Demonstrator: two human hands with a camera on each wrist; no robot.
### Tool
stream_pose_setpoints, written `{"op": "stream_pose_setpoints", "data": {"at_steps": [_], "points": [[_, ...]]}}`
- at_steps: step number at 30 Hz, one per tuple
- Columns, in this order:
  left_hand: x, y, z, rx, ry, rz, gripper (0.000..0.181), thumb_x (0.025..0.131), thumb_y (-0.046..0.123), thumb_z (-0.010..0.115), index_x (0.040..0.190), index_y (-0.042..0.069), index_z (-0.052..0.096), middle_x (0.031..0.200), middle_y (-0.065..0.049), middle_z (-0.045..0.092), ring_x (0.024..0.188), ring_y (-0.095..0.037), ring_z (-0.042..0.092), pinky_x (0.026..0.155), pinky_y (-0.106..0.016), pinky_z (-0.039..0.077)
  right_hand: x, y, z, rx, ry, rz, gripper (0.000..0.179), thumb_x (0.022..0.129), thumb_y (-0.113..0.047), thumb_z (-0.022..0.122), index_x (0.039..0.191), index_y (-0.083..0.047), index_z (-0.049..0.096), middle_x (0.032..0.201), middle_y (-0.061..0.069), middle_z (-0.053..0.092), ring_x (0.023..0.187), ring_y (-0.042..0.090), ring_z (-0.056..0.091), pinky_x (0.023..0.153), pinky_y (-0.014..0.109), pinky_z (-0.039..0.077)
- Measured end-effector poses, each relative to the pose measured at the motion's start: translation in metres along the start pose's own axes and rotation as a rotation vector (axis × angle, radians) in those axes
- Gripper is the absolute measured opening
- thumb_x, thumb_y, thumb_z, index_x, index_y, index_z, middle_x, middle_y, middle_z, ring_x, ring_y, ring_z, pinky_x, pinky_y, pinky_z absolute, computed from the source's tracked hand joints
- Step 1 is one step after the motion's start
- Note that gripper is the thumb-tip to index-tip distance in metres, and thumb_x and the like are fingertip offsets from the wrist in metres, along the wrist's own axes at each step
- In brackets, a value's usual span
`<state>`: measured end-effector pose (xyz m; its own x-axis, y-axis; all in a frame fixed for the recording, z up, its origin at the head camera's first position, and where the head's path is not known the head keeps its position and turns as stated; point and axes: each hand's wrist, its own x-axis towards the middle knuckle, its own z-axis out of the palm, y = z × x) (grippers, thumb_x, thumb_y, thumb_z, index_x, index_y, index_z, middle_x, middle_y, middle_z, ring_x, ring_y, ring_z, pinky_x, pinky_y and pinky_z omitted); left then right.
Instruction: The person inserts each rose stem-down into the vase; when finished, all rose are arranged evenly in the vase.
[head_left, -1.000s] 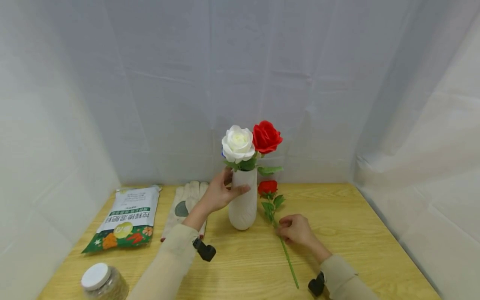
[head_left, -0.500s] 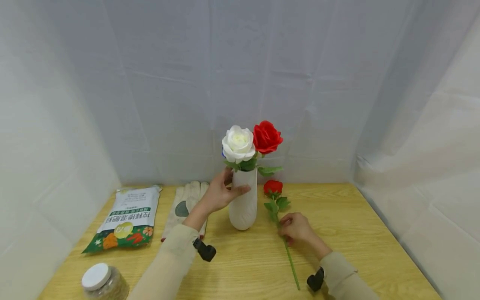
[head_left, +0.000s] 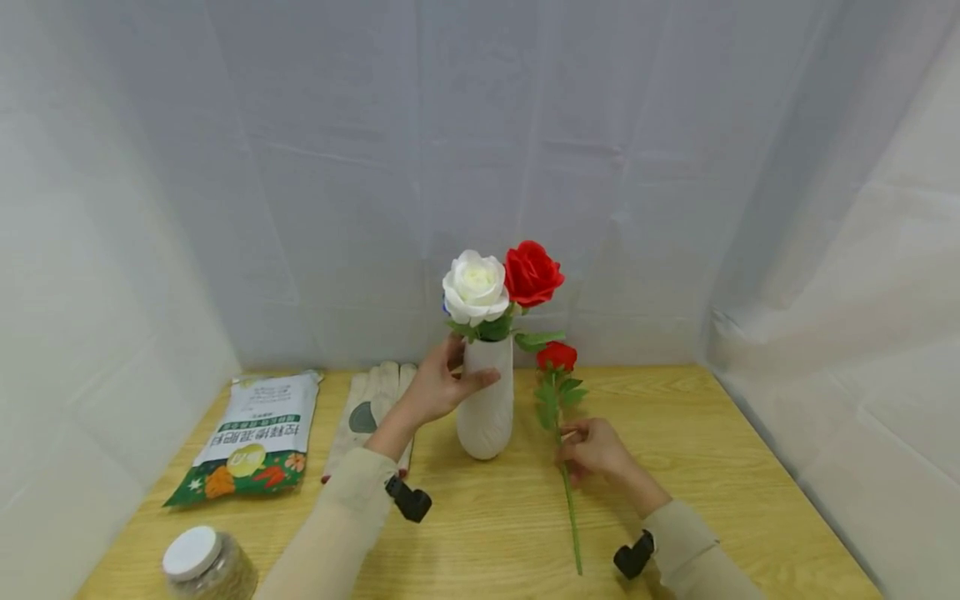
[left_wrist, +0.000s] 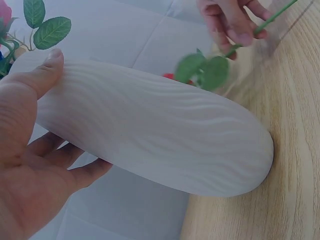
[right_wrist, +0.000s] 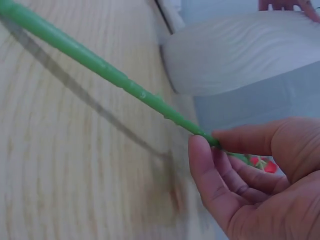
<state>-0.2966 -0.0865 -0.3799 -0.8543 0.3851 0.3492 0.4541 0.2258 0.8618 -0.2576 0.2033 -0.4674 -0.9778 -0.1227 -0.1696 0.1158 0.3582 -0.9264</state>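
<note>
A white vase with wavy ridges stands upright on the table. My left hand grips it near the top, thumb on the front and fingers round the far side. Out of the vase rise a white rose and a large red rose; a bit of blue petal shows behind the white one. To the right, my right hand pinches the green stem of a smaller red rose between thumb and fingertips. In the right wrist view that stem hangs above the table, its shadow apart from it.
A fertilizer bag lies at the left of the wooden table. Between bag and vase is a pair of pale work gloves, partly behind the left arm. A white-lidded jar stands at the front left. White sheeting surrounds the table.
The right hand has taken hold of the smaller red rose's stem and raised it off the table, its head moving up and right. The left hand and vase stay put.
</note>
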Motion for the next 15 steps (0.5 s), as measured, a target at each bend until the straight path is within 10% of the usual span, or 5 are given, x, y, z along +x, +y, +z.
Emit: {"op": "stream_pose_setpoints", "data": {"at_steps": [15], "points": [[-0.001,0.0,0.0,0.016,0.004,-0.004,0.078,0.096,0.016,0.079,0.162,0.015,0.038,0.154,-0.019,0.055,0.141,-0.04,0.056,0.108,-0.057,0.054,-0.01,-0.043,-0.023,0.342,0.07,-0.251,0.049,0.103,-0.001,0.064,0.144,0.009,0.039,0.108,0.008,0.063,0.085,0.017,0.077,0.076,0.036,0.067]]}}
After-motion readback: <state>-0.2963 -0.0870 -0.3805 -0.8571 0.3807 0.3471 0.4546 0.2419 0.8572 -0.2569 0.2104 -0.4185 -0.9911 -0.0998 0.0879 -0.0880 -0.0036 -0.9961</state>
